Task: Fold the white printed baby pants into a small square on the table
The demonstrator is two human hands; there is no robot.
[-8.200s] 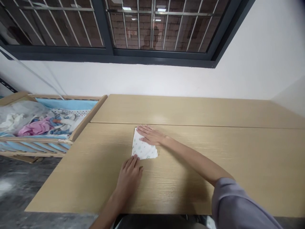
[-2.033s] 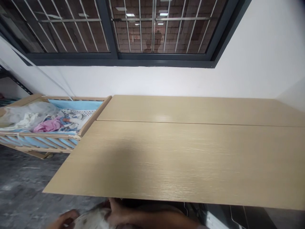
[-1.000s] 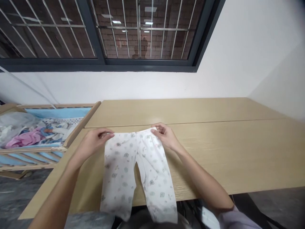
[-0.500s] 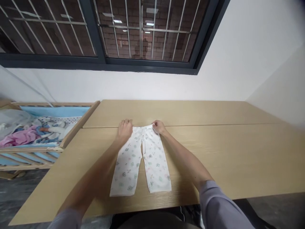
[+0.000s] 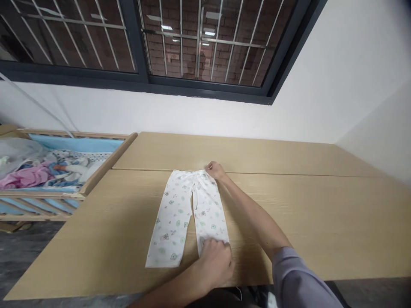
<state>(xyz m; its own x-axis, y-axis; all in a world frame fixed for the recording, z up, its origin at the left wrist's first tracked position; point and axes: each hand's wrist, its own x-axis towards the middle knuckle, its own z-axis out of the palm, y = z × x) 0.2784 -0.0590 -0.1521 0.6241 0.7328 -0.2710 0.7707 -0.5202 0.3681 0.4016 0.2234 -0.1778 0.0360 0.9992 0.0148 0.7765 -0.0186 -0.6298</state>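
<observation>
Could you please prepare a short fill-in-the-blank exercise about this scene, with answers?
The base colour of the patterned pants is ____.
With the right hand at the waistband, the left hand is over the leg on the picture's ____ side.
The crib stands to the ____ of the table.

Missing words: white; right; left

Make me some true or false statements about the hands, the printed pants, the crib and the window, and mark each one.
1. The right hand is at one corner of the waistband. True.
2. The left hand is at the waistband too. False: it is over the lower end of the pants leg nearer the right arm.
3. The white printed pants are folded into a small square. False: they lie spread on the wood-grain tabletop, legs slightly apart.
4. Pink cloth lies in the wooden crib. True.
5. The window has no bars. False: metal bars cross it.
</observation>
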